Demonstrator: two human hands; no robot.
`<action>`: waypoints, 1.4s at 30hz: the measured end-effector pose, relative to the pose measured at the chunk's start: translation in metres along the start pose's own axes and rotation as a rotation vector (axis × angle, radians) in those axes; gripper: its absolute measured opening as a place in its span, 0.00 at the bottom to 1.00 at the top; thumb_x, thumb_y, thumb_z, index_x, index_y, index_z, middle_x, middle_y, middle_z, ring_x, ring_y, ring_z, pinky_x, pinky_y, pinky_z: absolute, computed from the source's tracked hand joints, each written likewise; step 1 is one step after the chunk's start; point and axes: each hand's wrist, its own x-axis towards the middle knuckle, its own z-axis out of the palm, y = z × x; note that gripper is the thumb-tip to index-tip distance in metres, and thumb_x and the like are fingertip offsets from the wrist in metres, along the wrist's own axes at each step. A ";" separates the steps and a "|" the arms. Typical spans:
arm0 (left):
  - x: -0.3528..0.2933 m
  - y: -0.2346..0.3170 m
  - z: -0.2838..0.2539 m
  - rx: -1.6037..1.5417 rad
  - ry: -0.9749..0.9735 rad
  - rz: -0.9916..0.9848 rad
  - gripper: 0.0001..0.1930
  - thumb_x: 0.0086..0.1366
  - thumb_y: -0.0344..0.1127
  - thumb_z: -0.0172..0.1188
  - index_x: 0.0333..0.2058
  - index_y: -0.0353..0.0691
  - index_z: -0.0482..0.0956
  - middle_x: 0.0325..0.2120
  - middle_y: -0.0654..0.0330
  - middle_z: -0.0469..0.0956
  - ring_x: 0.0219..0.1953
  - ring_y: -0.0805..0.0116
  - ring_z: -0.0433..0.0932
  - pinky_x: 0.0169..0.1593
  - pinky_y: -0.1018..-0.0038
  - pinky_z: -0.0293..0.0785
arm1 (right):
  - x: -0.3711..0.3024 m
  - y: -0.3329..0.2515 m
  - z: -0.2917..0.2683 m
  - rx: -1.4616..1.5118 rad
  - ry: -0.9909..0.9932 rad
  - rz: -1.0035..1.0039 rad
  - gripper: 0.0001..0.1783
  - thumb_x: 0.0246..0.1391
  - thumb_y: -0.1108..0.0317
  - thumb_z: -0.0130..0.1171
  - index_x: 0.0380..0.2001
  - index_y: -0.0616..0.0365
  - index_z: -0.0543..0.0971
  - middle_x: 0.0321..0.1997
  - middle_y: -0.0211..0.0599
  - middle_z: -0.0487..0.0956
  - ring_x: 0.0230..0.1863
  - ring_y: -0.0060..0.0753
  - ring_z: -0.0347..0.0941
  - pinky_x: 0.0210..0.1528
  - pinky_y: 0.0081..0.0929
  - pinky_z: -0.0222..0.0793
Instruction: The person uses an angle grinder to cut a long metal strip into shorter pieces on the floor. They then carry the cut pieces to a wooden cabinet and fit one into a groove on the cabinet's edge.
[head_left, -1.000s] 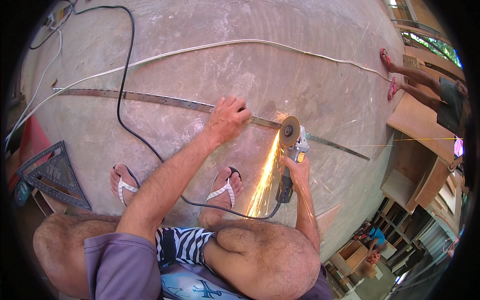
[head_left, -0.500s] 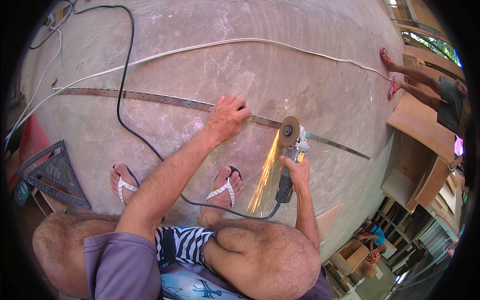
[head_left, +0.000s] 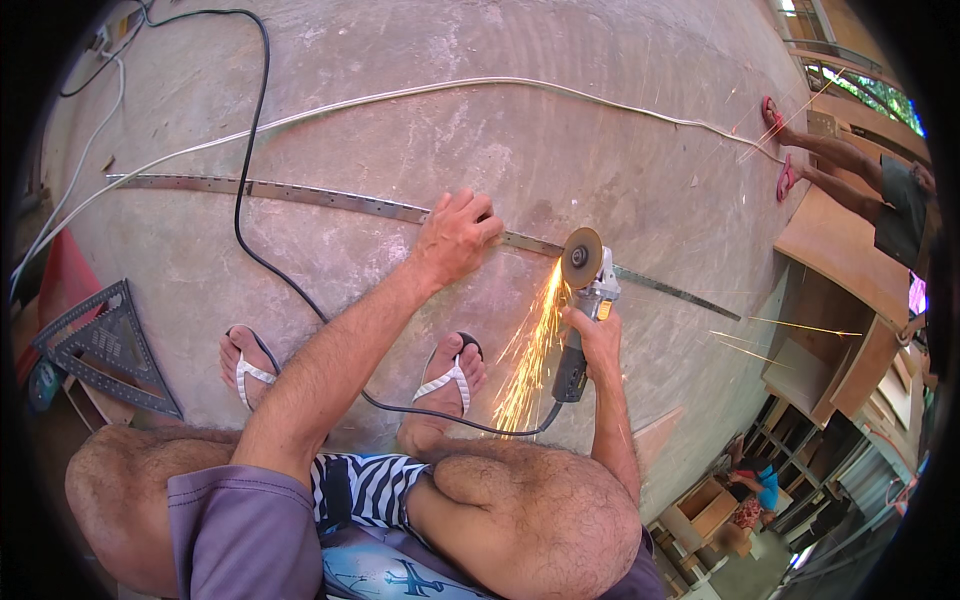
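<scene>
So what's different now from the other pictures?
The sparks thinned half a second ago and now spray thicker and wider. The angle grinder has shifted a tiny bit right and up. The person in blue has moved slightly right. Nothing was grabbed or let go: the left hand is still on the metal strip, the right hand still holds the grinder.

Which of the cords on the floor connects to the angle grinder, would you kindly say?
The long black cord: it runs into the angle grinder, whereas the white cords pass clear of it.
</scene>
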 end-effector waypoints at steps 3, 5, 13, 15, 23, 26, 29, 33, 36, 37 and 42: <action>0.000 0.000 0.000 0.004 -0.003 -0.003 0.07 0.65 0.38 0.76 0.38 0.49 0.87 0.38 0.67 0.77 0.46 0.64 0.76 0.49 0.61 0.70 | -0.002 -0.003 -0.001 -0.004 -0.009 0.028 0.25 0.53 0.68 0.76 0.52 0.64 0.79 0.39 0.36 0.85 0.27 0.29 0.81 0.32 0.31 0.79; 0.000 0.000 -0.001 0.002 -0.003 0.000 0.07 0.65 0.38 0.75 0.38 0.49 0.87 0.38 0.67 0.77 0.46 0.64 0.76 0.49 0.61 0.70 | -0.003 -0.004 -0.001 -0.002 -0.017 0.033 0.25 0.54 0.68 0.76 0.52 0.64 0.79 0.39 0.36 0.85 0.28 0.28 0.82 0.31 0.31 0.79; 0.000 0.001 -0.001 -0.002 -0.014 -0.007 0.07 0.65 0.38 0.76 0.38 0.49 0.87 0.38 0.67 0.77 0.46 0.64 0.76 0.49 0.61 0.70 | -0.005 -0.002 -0.002 0.002 -0.023 0.054 0.26 0.54 0.68 0.77 0.53 0.65 0.79 0.37 0.36 0.85 0.27 0.27 0.81 0.29 0.30 0.78; 0.001 0.001 -0.002 -0.005 0.001 -0.001 0.07 0.64 0.37 0.76 0.38 0.49 0.87 0.38 0.67 0.77 0.46 0.64 0.76 0.49 0.61 0.70 | -0.005 0.000 -0.002 -0.009 -0.025 0.034 0.25 0.54 0.68 0.77 0.52 0.64 0.78 0.36 0.36 0.85 0.26 0.27 0.81 0.29 0.30 0.79; 0.001 0.000 -0.001 -0.002 0.003 0.007 0.07 0.64 0.37 0.75 0.38 0.49 0.87 0.38 0.67 0.77 0.46 0.63 0.76 0.49 0.60 0.70 | -0.011 0.003 -0.004 0.018 -0.042 0.036 0.23 0.54 0.68 0.78 0.48 0.62 0.78 0.35 0.34 0.84 0.26 0.27 0.81 0.29 0.31 0.78; 0.000 0.000 -0.001 0.001 0.000 0.004 0.07 0.65 0.37 0.75 0.38 0.49 0.86 0.39 0.66 0.77 0.46 0.63 0.76 0.49 0.60 0.70 | -0.012 0.002 -0.004 0.013 -0.037 0.037 0.23 0.54 0.68 0.78 0.48 0.62 0.78 0.35 0.34 0.84 0.26 0.27 0.81 0.29 0.30 0.78; 0.001 0.000 -0.002 -0.001 0.003 0.009 0.07 0.64 0.37 0.75 0.39 0.48 0.86 0.39 0.66 0.77 0.47 0.62 0.76 0.50 0.60 0.71 | -0.016 0.002 -0.006 -0.005 -0.037 0.044 0.23 0.54 0.68 0.78 0.48 0.62 0.78 0.34 0.35 0.83 0.26 0.28 0.82 0.29 0.30 0.78; 0.005 -0.002 -0.002 0.059 -0.029 0.025 0.12 0.63 0.37 0.75 0.43 0.48 0.85 0.41 0.63 0.78 0.48 0.59 0.77 0.53 0.58 0.72 | -0.032 0.005 -0.016 -0.009 -0.026 0.071 0.22 0.53 0.67 0.78 0.47 0.63 0.78 0.33 0.35 0.83 0.25 0.29 0.82 0.28 0.31 0.79; 0.009 0.001 -0.003 0.223 -0.132 0.059 0.15 0.63 0.39 0.74 0.46 0.45 0.83 0.42 0.59 0.78 0.49 0.56 0.77 0.54 0.58 0.73 | -0.052 0.012 -0.027 0.079 0.026 0.097 0.22 0.54 0.67 0.78 0.46 0.63 0.79 0.31 0.36 0.83 0.25 0.30 0.83 0.28 0.32 0.79; 0.011 0.002 -0.003 0.291 -0.171 0.075 0.16 0.64 0.40 0.74 0.47 0.44 0.82 0.42 0.57 0.78 0.49 0.55 0.77 0.55 0.58 0.74 | -0.059 0.014 -0.031 0.118 0.051 0.118 0.21 0.54 0.67 0.78 0.45 0.63 0.79 0.31 0.36 0.83 0.25 0.31 0.83 0.27 0.32 0.79; 0.016 0.006 -0.005 0.435 -0.321 0.111 0.15 0.67 0.41 0.70 0.46 0.40 0.81 0.43 0.54 0.78 0.49 0.54 0.77 0.54 0.58 0.75 | -0.083 0.031 -0.042 0.243 0.118 0.119 0.20 0.54 0.67 0.78 0.44 0.63 0.79 0.30 0.36 0.83 0.24 0.32 0.84 0.27 0.32 0.80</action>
